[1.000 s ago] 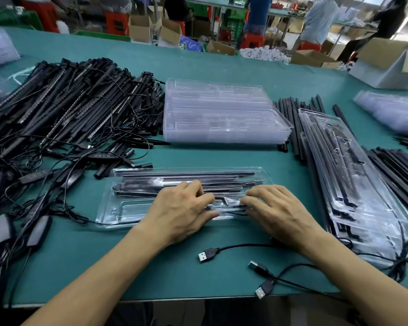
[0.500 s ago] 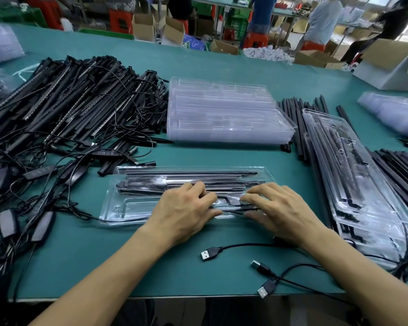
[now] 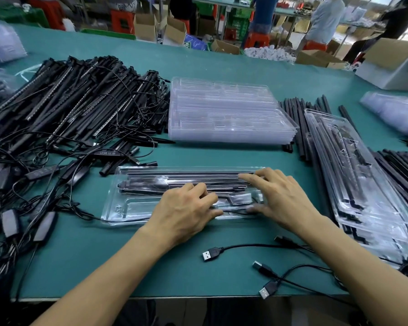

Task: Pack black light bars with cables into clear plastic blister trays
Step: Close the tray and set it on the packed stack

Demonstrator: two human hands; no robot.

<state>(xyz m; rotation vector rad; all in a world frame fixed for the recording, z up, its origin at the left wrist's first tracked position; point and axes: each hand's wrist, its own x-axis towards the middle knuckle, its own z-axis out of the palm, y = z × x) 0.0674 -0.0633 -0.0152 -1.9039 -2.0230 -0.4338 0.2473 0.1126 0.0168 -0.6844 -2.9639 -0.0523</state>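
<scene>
Along the left edge of the green worktop [image 3: 85,262] lies a loose heap of black light bars [image 3: 64,107], their cables and inline controllers [image 3: 8,223] trailing toward the near left corner. Just right of the heap, at the middle of the worktop toward its far edge, stands a stack of empty clear trays [image 3: 226,116].

In front of that stack, near the front edge, lies the open blister tray [image 3: 127,203]. Long black bars [image 3: 174,177] fill its far channels, a small dark controller sits in a pocket near its right end, and its near-left compartment looks empty. The left hand [image 3: 184,212] rests on the tray's near middle, fingers curled down onto the contents, gripping nothing that I can make out. The right hand [image 3: 280,196] lies spread and flat over the tray's right end, pressing, not clasping.

Between the tray and the front edge lie three USB plugs [image 3: 210,254]. Toward the right edge, filled trays [image 3: 363,175] lie stacked over more loose bars.
</scene>
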